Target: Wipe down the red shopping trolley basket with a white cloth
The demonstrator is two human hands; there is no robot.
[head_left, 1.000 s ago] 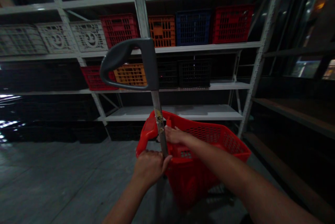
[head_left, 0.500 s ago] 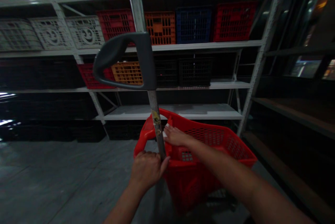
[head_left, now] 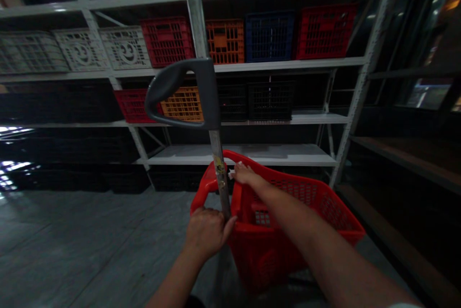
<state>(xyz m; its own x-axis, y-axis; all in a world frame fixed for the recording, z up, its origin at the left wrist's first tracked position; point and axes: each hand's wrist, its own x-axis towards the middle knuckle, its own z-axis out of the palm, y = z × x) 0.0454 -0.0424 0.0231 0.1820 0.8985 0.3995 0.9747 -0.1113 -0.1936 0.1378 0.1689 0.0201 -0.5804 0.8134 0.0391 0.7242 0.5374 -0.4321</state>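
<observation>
A red plastic shopping cart (head_left: pixel 288 245) with perforated walls stands before me. My left hand (head_left: pixel 208 231) is wrapped round its red handle, the thumb lying near the foot of a metal pole (head_left: pixel 216 154). That pole rises past the handle and carries a grey loop-shaped grip (head_left: pixel 208 92). Over the basket reaches my right hand (head_left: pixel 243 173), with a small white wipe or piece of paper (head_left: pixel 231 172) under its fingers. It is at the upper part of the basket's handle end, close to the pole. My right palm is hidden.
White metal shelving (head_left: pixel 281 65) stretches behind the cart. On it are white crates (head_left: pixel 126 49), red crates (head_left: pixel 326 32), an orange crate (head_left: pixel 226 41), a blue crate (head_left: pixel 269 34) and black crates (head_left: pixel 272 101). Dark shelves (head_left: pixel 406 154) stand on the right. Grey floor (head_left: pixel 108 245) lies left.
My right hand has shifted with the white piece, away from me and slightly upward along the handle end. My left hand keeps its hold. The whole view has shifted slightly.
</observation>
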